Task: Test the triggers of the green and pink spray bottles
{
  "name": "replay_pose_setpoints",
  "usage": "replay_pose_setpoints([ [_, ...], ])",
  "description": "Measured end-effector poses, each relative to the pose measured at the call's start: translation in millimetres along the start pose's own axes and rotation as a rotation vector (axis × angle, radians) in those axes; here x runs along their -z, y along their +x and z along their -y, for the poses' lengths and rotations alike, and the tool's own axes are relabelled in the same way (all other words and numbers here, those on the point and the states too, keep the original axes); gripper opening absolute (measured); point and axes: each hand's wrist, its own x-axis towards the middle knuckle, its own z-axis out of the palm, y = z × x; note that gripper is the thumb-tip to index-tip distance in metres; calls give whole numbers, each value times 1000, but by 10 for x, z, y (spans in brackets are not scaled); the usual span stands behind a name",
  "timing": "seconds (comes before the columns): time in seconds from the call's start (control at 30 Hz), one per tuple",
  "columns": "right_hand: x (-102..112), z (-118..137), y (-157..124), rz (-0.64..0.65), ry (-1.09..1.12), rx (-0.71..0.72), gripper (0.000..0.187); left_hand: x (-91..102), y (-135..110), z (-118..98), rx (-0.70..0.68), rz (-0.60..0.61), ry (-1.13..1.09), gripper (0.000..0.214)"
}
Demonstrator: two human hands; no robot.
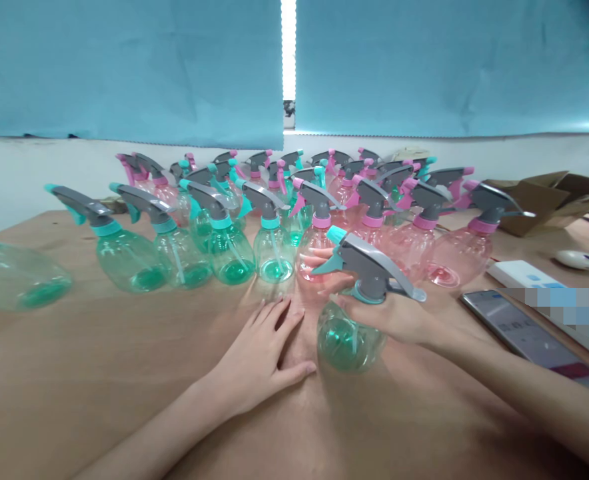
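My right hand (389,313) is wrapped round the neck of a green spray bottle (347,340) with a grey and teal trigger head (369,267); the bottle stands on the wooden table (74,373) in front of me. My left hand (262,357) lies flat on the table just left of that bottle, fingers stretched out and holding nothing. Behind them stand rows of several spray bottles, green ones (232,253) to the left and pink ones (457,253) to the right.
A phone (529,333) lies on the table at the right, with a white box (517,272) and a white mouse-like object (577,259) beyond it. An open cardboard box (549,200) sits at the back right. Another green bottle (14,277) stands at the far left. Blue curtains (124,67) hang behind.
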Motion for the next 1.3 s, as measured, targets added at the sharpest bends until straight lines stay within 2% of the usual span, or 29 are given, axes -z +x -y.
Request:
replay_pose_setpoints([
  [0.17,2,23,-23,-16,-144,-138,9,15,-1,-15,4,-4,-8,70],
  [0.23,-5,19,-23,-44,-147,-152,7,14,0,-13,5,-4,-14,71],
  [0.47,-29,12,-3,-56,-15,-105,39,3,-1,-15,7,1,-6,71],
  [0.83,-29,20,6,-29,27,-97,46,18,0,-13,12,24,11,72],
  [1.13,-31,37,9,-32,13,-114,41,27,8,-28,11,21,15,72],
  [1.3,-25,63,14,-40,14,-124,28,36,15,-30,2,22,18,72],
])
